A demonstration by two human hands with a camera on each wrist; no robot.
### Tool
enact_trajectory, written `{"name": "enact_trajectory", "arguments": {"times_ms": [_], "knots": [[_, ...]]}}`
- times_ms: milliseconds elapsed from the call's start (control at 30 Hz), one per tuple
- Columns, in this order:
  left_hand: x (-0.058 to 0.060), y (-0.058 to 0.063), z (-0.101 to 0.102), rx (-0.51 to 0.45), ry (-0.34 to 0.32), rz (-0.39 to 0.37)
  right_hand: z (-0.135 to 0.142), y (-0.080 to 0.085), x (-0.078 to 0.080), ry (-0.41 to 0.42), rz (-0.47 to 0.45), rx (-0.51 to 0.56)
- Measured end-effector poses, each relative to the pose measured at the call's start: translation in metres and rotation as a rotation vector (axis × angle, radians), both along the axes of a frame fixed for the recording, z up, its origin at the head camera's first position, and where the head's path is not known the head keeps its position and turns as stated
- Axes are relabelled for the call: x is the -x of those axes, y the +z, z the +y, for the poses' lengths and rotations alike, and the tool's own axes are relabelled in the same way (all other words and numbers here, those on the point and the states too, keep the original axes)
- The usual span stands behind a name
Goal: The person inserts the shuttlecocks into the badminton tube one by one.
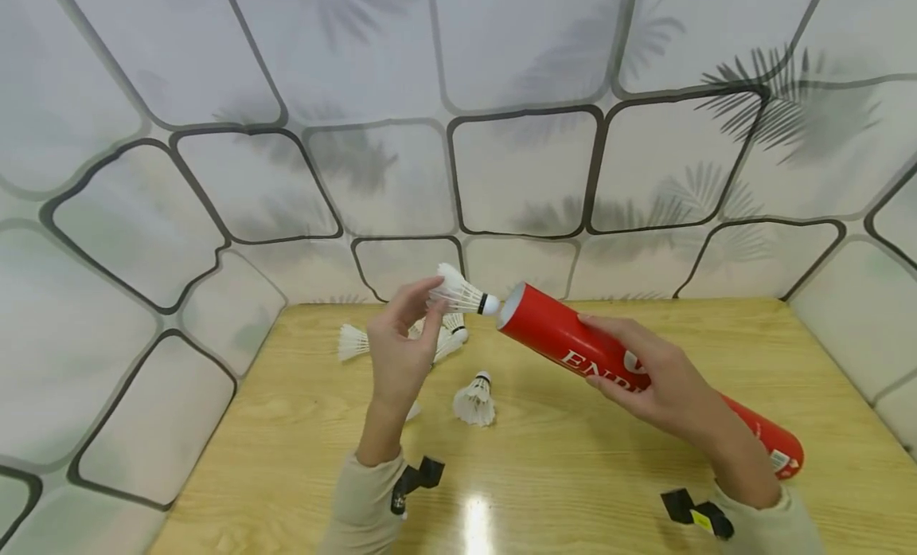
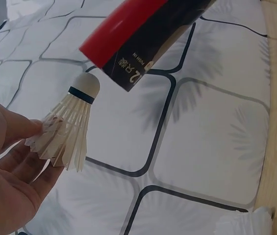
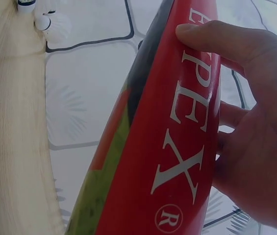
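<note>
Head view: left hand (image 1: pixel 401 348), center of frame, thumb and fingers pinching a feather shuttlecock (image 1: pixel 466 295) by its skirt. Cork points right, just beside the mouth of a red shuttlecock tube (image 1: pixel 573 332); can't tell if they touch. Tube lies tilted, mouth up at frame center, far end toward lower right. Right hand (image 1: pixel 662 376), right of center, is wrapped round the tube's middle, partly covering white lettering. Loose shuttlecocks (image 1: pixel 353 342) sit behind and beside the left hand, partly hidden. A lone shuttlecock (image 1: pixel 475 402) rests below center on the wood-grain desk (image 1: pixel 544 483), skirt toward the bottom of the frame. Pale sleeves (image 1: pixel 365 499) at bottom edge, a black device (image 1: pixel 419 479) at each cuff. Patterned cloth (image 1: pixel 530 173), dark outlines plus leaf prints, fills the upper frame.

Left wrist view: left hand at left edge, thumb on one side of the feathers, fingers on the other. Cork and dark band up, toward the tube end at top center. Tube shows red and black here, small print near its end. Part of a white shuttlecock at lower right; desk along right edge.

Right wrist view: tube runs top to bottom, big white "PEX" lettering, circled R below. Right hand clamped on it from the right, thumb across the front. Corks at upper left, desk down the left side.
</note>
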State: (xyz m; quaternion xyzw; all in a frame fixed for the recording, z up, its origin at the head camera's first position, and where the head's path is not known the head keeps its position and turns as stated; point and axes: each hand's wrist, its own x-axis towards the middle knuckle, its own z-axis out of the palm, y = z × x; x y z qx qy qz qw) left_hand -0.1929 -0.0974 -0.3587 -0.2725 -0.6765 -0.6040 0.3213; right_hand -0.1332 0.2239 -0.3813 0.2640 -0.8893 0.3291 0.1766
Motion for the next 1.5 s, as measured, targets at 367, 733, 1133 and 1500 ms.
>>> {"name": "enact_trajectory", "arguments": {"times_ms": [367,733,1133,1500], "knots": [[-0.002,-0.008,0.016,0.091,-0.029,0.021,-0.002,-0.001,-0.003,-0.009,-0.030,-0.014],[-0.006,-0.013,0.024,0.137,-0.036,0.013,-0.010,-0.002,-0.002,0.003,-0.035,-0.020],[-0.006,-0.016,0.032,0.183,-0.145,0.013,-0.013,-0.004,0.000,0.007,-0.029,-0.005],[-0.005,-0.019,0.035,0.221,-0.284,-0.044,-0.010,-0.001,-0.002,-0.011,-0.038,-0.023]]}}
